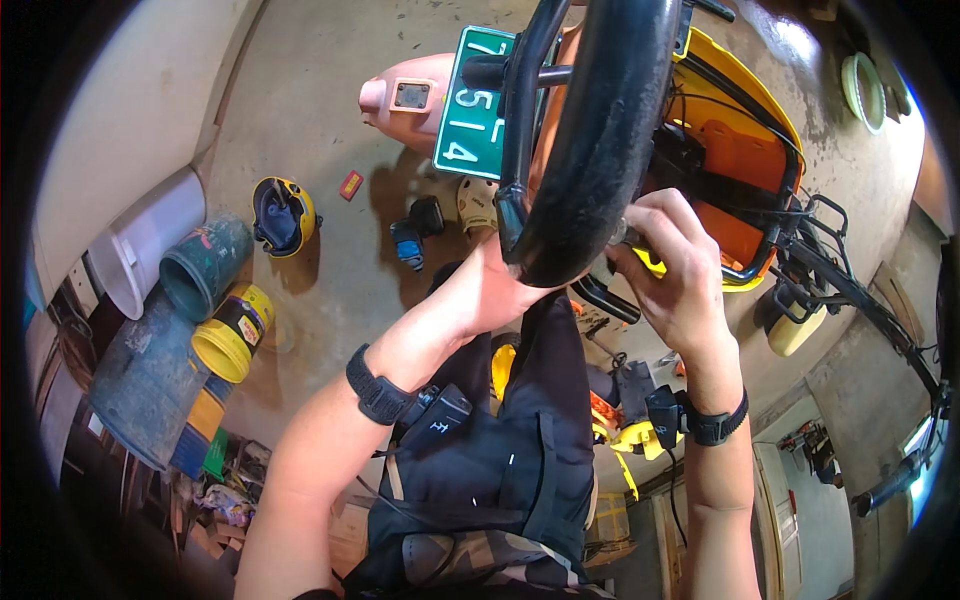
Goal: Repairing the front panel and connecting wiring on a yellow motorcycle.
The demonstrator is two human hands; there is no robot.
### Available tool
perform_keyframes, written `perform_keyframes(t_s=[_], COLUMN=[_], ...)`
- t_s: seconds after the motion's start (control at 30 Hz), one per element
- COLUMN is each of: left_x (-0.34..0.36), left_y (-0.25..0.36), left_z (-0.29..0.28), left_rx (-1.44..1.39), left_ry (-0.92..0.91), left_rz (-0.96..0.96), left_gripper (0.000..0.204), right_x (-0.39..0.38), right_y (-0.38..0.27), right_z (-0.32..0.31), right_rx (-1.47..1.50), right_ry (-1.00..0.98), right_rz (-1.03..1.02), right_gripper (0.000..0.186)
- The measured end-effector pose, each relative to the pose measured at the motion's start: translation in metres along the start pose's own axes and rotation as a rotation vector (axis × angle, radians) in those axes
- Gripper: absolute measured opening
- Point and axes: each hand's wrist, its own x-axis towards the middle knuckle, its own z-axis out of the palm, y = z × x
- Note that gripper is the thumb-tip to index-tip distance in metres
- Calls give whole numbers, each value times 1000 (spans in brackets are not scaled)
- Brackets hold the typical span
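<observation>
A thick black curved tyre fills the upper middle beside black tubing. My left hand reaches under the tyre's lower end; its fingers are hidden. My right hand pinches a small metal piece at the tyre's right side. Behind the tubing are a pink body part with a green plate and a yellow-orange hollow body crossed by cables.
A yellow helmet, blue-black tool and red box lie on the floor. Several buckets and barrels stand along the left. A long black frame extends right, near a pale jug. A shod foot shows below the plate.
</observation>
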Motion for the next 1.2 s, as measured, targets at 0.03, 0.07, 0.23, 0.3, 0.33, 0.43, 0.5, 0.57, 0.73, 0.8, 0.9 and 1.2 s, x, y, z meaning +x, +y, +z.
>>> perform_keyframes(t_s=[0.03, 0.07, 0.23, 0.3, 0.33, 0.43, 0.5, 0.57, 0.73, 0.8, 0.9, 1.2], left_x=[-1, -1, -2, -2, -2, -4, -4, -4, -2, -4, -12, -39], left_y=[1, 2, 4, 5, 5, 6, 6, 5, 5, 9, 20, 23], left_z=[0, 0, 1, 1, 0, -1, -1, 0, 3, 1, -4, -14], left_rx=[-6, -12, -21, -23, -25, 4, 9, -10, -10, 60, 142, -904], left_ry=[-4, -5, 15, 19, 16, 14, 14, 21, 48, 53, 37, -21], left_rz=[-31, -52, -43, -34, -48, -110, -121, -100, -84, -90, -141, -319], left_gripper=[33, 33, 34, 34, 34, 34, 35, 35, 34, 34, 36, 55], right_x=[1, 2, 2, 2, 3, 1, -1, -3, -1, 0, -3, -3], right_y=[1, 2, 2, 3, 4, 7, 8, 9, 10, 10, 8, -1], right_z=[-1, -2, -6, -6, -7, -4, -3, -3, 1, 3, 3, 12], right_rx=[-27, -64, 33, -38, -71, -108, -42, 20, -74, -106, -47, -129], right_ry=[-12, -15, 11, 0, -13, 27, 55, 67, 38, 70, 110, 157], right_rz=[-37, -35, 39, -39, -81, -91, -53, -41, -134, -137, -87, -95], right_gripper=[32, 33, 28, 30, 31, 35, 36, 36, 39, 39, 38, 36])
